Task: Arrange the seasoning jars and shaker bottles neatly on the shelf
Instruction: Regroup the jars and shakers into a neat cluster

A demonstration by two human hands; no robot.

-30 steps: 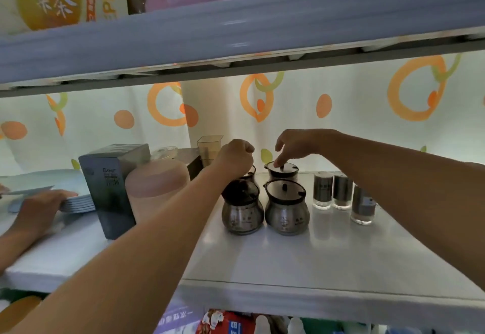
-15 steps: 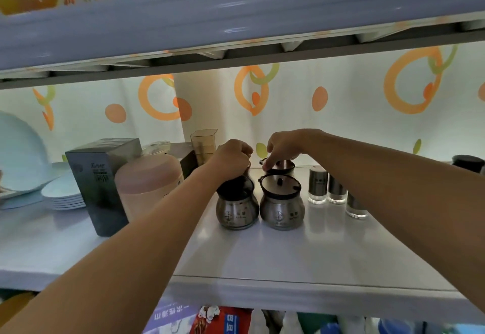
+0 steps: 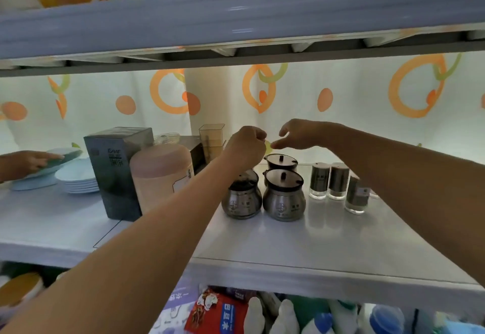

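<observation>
Above the seasoning jars (image 3: 284,195), mid-alignment with left hand (image 3: 245,147) curled, hold unclear, right hand (image 3: 299,134) loosely spread; next, probably straighten shaker bottles (image 3: 338,180).

1. The front left jar (image 3: 241,201) (round, shiny steel, dark lid) is stood upright on the white shelf (image 3: 288,244).
2. The front right jar (image 3: 284,199) looks the same and is set just beside it.
3. The back jar (image 3: 281,161) is set right behind the front right jar.
4. Three small shaker bottles (image 3: 338,182), grey with clear bottoms, are stood upright right of the jars — the right one nearest the front.
</observation>
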